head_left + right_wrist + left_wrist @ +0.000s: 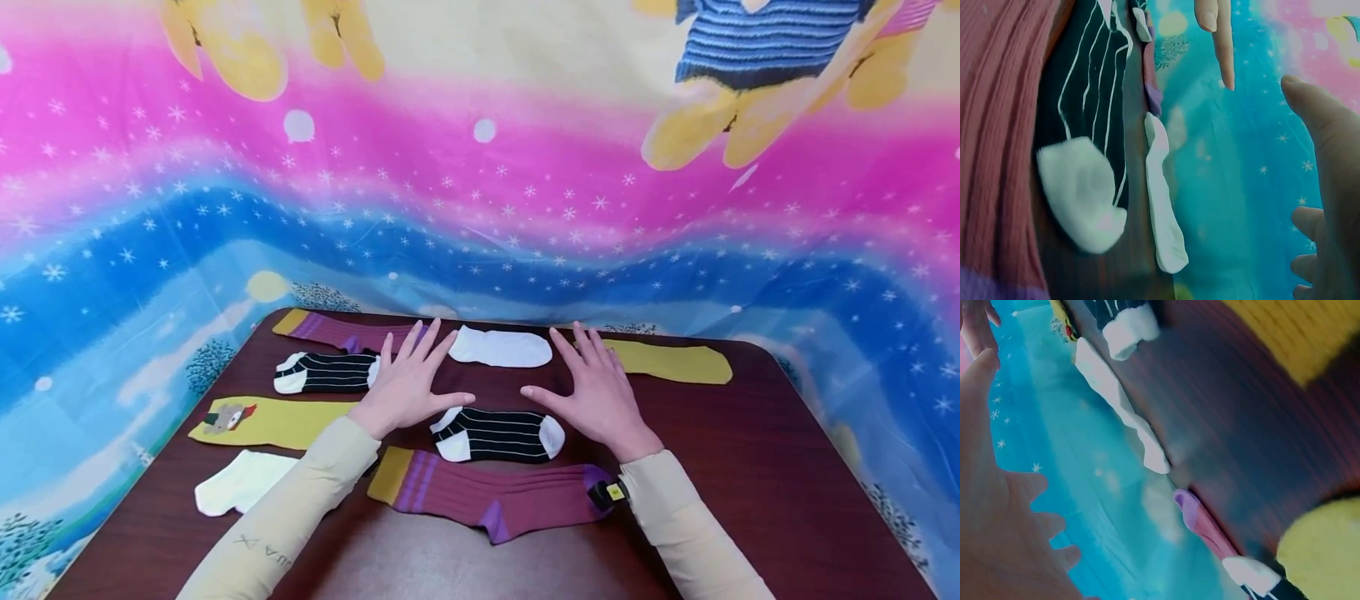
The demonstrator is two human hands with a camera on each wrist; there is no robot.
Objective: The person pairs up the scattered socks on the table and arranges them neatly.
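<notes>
My left hand point(408, 383) has its fingers spread and hovers over the table, nearest the right end of a black striped sock point(326, 372). Across from it, the right hand point(600, 396) is also spread out, close to a yellow sock point(675, 362); both hold nothing. Between them at the back lies a white sock point(501, 347). A second black striped sock point(498, 435) lies below the hands, with a maroon sock point(480, 492) in front of it. In the left wrist view the left palm point(1004, 512) is bare; in the right wrist view the right thumb point(1316, 106) stands apart.
On the left side lie another maroon sock point(352, 331), a yellow sock with an animal picture point(285, 423) and a white sock point(243, 482), partly behind the left sleeve. The dark wooden table point(765, 483) meets a printed cloth point(480, 217) at the back and sides.
</notes>
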